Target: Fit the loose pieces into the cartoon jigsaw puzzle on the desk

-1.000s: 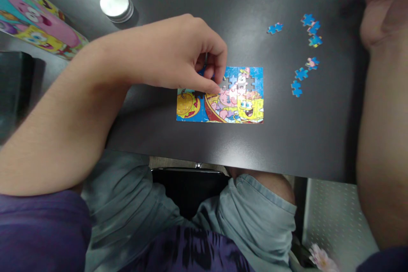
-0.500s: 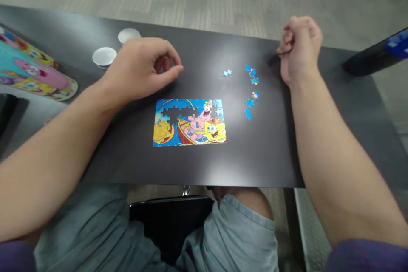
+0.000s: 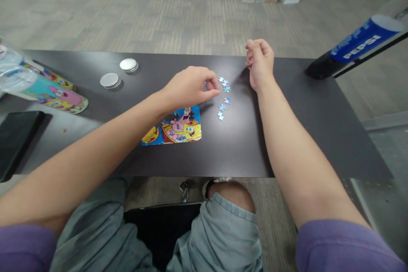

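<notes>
A partly built cartoon jigsaw puzzle (image 3: 178, 129) lies flat on the dark table (image 3: 302, 136), with a gap along its top edge. Several loose blue pieces (image 3: 223, 102) lie just right of it. My left hand (image 3: 191, 87) reaches across above the puzzle. Its thumb and forefinger are pinched at the left end of the loose pieces, and a bit of blue piece shows between the fingertips. My right hand (image 3: 259, 61) rests on its side as a closed fist near the table's far edge, right of the pieces, with nothing seen in it.
Two round silver lids (image 3: 109, 80) (image 3: 128, 64) sit at the back left. A cartoon-printed box (image 3: 54, 91) and a clear plastic bottle (image 3: 12, 72) lie at the far left, with a black flat device (image 3: 15, 140) in front of them. A blue Pepsi bottle (image 3: 360, 44) lies at the back right.
The view tilted up and pulled back. My left hand left the puzzle's top edge and swung right to the loose pieces. My right fist stayed near the far edge.
</notes>
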Demonstrator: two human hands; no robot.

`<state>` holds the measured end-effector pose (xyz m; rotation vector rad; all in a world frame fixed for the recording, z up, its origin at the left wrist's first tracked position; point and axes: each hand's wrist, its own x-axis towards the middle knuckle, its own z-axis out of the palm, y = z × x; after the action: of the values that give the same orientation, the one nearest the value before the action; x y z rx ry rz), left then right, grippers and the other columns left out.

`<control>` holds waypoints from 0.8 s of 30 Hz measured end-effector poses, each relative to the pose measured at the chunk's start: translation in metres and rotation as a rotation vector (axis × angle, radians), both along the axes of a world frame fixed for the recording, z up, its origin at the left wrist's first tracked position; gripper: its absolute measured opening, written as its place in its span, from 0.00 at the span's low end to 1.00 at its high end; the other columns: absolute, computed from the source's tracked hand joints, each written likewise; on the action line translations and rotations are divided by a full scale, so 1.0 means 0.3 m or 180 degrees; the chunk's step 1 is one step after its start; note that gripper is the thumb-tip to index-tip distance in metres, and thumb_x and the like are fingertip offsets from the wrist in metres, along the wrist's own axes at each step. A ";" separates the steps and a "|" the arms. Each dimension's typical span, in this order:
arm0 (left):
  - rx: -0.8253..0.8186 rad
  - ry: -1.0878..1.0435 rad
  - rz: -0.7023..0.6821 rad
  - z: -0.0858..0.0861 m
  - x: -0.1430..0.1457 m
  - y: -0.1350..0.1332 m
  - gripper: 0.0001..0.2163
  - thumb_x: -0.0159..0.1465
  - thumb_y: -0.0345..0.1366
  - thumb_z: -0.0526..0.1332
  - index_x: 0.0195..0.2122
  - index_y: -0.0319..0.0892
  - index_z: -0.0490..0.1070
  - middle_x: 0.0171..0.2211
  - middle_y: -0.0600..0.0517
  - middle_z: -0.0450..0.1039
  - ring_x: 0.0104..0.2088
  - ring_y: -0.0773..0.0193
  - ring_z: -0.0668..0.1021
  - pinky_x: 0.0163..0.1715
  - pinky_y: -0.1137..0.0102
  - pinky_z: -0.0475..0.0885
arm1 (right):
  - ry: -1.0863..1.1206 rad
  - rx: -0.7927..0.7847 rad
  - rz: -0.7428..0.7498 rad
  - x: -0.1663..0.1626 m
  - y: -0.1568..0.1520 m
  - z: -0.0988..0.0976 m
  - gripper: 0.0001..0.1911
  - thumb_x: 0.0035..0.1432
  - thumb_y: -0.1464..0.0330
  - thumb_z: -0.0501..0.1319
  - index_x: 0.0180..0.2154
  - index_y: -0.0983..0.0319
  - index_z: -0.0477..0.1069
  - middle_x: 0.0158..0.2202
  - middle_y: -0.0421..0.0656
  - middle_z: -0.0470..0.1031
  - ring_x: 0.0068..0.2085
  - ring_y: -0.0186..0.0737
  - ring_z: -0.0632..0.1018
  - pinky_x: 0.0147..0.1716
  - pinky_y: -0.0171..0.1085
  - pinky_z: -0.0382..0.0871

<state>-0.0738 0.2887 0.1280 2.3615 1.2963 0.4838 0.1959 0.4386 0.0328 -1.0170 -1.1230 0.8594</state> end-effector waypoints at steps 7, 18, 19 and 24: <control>-0.0476 0.0572 -0.0060 0.016 0.178 0.058 0.13 0.66 0.44 0.80 0.49 0.46 0.92 0.49 0.47 0.95 0.48 0.55 0.91 0.50 0.61 0.79 | 0.0199 -0.0042 -0.0069 -0.032 0.011 0.005 0.57 0.26 0.06 0.73 0.32 0.46 0.63 0.26 0.34 0.65 0.39 0.47 0.58 0.40 0.50 0.52; -0.0736 0.0571 0.0122 0.043 0.239 -0.006 0.13 0.62 0.24 0.74 0.46 0.44 0.91 0.47 0.48 0.95 0.48 0.55 0.92 0.56 0.61 0.83 | 0.0140 -0.0122 -0.0065 -0.026 0.040 -0.001 0.59 0.22 0.09 0.77 0.33 0.47 0.62 0.26 0.33 0.63 0.37 0.45 0.56 0.40 0.48 0.51; -0.0697 0.0597 0.0136 0.045 0.244 -0.013 0.14 0.63 0.24 0.74 0.47 0.44 0.90 0.49 0.48 0.95 0.50 0.54 0.92 0.56 0.61 0.83 | 0.0133 -0.0103 -0.0063 -0.023 0.041 -0.003 0.58 0.23 0.09 0.76 0.32 0.47 0.62 0.27 0.33 0.64 0.37 0.45 0.56 0.40 0.48 0.51; -0.0604 0.0639 0.0114 0.045 0.249 -0.027 0.16 0.65 0.23 0.71 0.51 0.45 0.89 0.54 0.47 0.95 0.54 0.53 0.92 0.58 0.61 0.82 | 0.0084 -0.0034 -0.0086 -0.011 0.056 -0.020 0.57 0.25 0.09 0.75 0.32 0.46 0.63 0.27 0.34 0.65 0.36 0.45 0.56 0.39 0.49 0.53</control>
<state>0.0008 0.2805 0.1416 2.2760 1.4066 0.1283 0.1925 0.4553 0.0267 -1.0246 -1.0814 0.8557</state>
